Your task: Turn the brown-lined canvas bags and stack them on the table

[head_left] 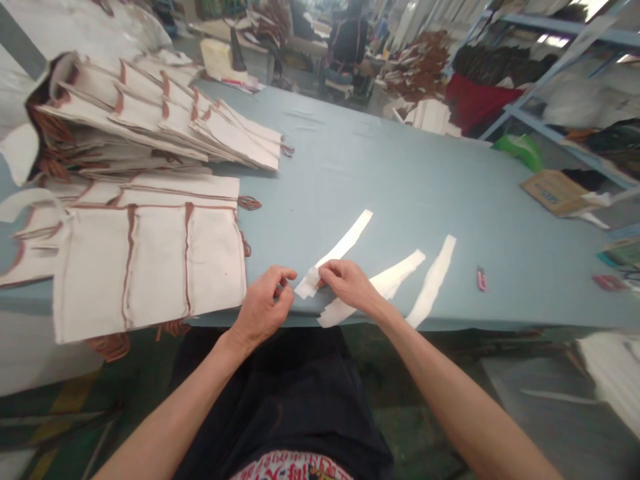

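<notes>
My right hand (pixel 347 285) pinches a small, pale, translucent piece at the near end of a narrow white strip (pixel 345 238). The strip lies slantwise on the blue-green tabletop. Just left of that end, my left hand (pixel 267 301) hovers near the table edge, its fingers loosely curled and slightly apart, with nothing visible in them. A second white strip (pixel 400 272) runs partly under my right wrist, and a third strip (pixel 433 280) lies to its right. Whether these strips are paper or fabric I cannot tell.
Cream fabric panels with brown trim (pixel 155 260) lie at the left, with a taller stack (pixel 165 113) behind them. A small pink tool (pixel 481 279) rests at the right. Farther right are a cardboard box (pixel 555 192) and blue shelving (pixel 545 120). A person (pixel 347 40) is in the background.
</notes>
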Tool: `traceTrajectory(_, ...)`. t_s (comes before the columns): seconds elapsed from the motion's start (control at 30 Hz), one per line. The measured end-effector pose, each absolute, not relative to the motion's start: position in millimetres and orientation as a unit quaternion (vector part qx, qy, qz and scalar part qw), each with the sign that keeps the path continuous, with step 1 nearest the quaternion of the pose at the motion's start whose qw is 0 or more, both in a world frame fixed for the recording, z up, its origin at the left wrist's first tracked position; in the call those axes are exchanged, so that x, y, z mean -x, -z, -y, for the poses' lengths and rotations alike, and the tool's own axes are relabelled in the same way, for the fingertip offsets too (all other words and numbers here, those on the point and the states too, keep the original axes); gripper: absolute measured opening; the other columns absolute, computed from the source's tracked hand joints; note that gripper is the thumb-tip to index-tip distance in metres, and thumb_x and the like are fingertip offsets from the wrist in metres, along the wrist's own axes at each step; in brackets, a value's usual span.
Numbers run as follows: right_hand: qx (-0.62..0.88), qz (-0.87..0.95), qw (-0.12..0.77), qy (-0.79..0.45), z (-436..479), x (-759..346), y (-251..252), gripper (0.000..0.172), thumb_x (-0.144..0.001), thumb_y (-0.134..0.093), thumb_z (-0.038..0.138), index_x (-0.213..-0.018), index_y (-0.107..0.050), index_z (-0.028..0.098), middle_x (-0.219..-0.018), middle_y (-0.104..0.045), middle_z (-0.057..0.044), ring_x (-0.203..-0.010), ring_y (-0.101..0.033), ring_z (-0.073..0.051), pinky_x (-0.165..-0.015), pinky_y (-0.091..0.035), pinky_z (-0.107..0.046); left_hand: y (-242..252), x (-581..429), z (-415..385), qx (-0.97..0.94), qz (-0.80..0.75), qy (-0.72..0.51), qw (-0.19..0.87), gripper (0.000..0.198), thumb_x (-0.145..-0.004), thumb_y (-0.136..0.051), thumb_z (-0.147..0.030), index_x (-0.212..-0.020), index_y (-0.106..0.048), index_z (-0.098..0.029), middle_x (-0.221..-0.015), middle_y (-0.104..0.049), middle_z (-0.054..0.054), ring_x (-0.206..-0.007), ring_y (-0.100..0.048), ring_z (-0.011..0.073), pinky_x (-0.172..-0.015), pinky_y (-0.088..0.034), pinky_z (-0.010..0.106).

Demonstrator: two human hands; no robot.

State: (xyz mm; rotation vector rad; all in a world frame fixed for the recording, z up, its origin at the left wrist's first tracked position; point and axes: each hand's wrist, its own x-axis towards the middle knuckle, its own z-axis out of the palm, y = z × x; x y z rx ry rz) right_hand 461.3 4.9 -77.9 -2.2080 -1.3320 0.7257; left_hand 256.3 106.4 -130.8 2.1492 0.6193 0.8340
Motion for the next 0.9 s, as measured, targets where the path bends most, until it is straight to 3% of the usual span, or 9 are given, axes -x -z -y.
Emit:
traceTrajectory(0.2, 0.797, 0.445, 0.32, -0.252, -1, -494, 76, 0.032, -0.102, -0.056, 0.029, -0.083, -0.079, 0.018, -0.073, -0.07, 0.001, -0.072, -0.059, -0.017, -0.07, -0.039, -0.028, 127, -283, -99, -0.91, -0.145, -0.283, 0.267, 0.03, -0.106, -0.053, -0.018, -0.126, -0.075, -0.021, -0.128, -0.082, 0.014, -0.12, -0.075, 0.031, -0.108, -0.061, 0.048)
traceTrajectory(0.33, 0.792, 0.419, 0.369, -0.247, -1, -520, 72, 0.028, -0.1, -0.058, 0.029, -0.079, -0.075, 0.02, -0.069, -0.065, 0.002, -0.071, -0.057, -0.017, -0.07, -0.038, -0.029, 130, -300, -99, -0.942, -0.115, -0.239, 0.208, 0.027, -0.108, -0.058, -0.023, -0.127, -0.078, -0.02, -0.128, -0.081, 0.016, -0.113, -0.072, 0.0338, -0.103, -0.061, 0.051)
traceTrajectory(0.5, 0.783, 0.349, 0.45, -0.25, -14, -557, 73, 0.024, -0.103, -0.051, 0.032, -0.085, -0.064, 0.022, -0.075, -0.068, 0.0, -0.074, -0.065, -0.018, -0.066, -0.045, -0.026, 128, -307, -108, -0.962, -0.098, -0.206, 0.151, 0.027, -0.113, -0.057, -0.033, -0.124, -0.078, -0.02, -0.123, -0.08, 0.015, -0.107, -0.069, 0.0335, -0.098, -0.059, 0.049)
traceTrajectory(0.63, 0.771, 0.294, 0.507, -0.25, -36, -583, 79, 0.023, -0.104, -0.047, 0.035, -0.087, -0.057, 0.024, -0.086, -0.071, -0.004, -0.078, -0.068, -0.018, -0.059, -0.049, -0.023, 125, -318, -118, -0.97, -0.089, -0.193, 0.119, 0.03, -0.115, -0.057, -0.031, -0.139, -0.072, -0.021, -0.116, -0.079, 0.011, -0.101, -0.069, 0.0312, -0.09, -0.059, 0.044)
traceTrajectory(0.77, 0.751, 0.25, 0.559, -0.246, -63, -601, 81, 0.024, -0.107, -0.046, 0.042, -0.094, -0.055, 0.025, -0.094, -0.074, -0.006, -0.085, -0.068, -0.019, -0.063, -0.058, -0.024, 128, -331, -123, -0.975, -0.084, -0.185, 0.085, 0.03, -0.117, -0.053, -0.029, -0.136, -0.073, -0.019, -0.1, -0.074, 0.009, -0.091, -0.068, 0.0312, -0.078, -0.055, 0.043)
traceTrajectory(0.9, 0.733, 0.219, 0.592, -0.252, -90, -619, 75, 0.028, -0.11, -0.028, 0.032, -0.099, -0.053, 0.024, -0.099, -0.077, -0.01, -0.088, -0.072, -0.018, -0.066, -0.061, -0.024, 127, -334, -124, -0.977, -0.068, -0.19, 0.065, 0.034, -0.119, -0.048, -0.027, -0.133, -0.075, -0.012, -0.09, -0.071, 0.009, -0.084, -0.066, 0.0313, -0.073, -0.052, 0.045)
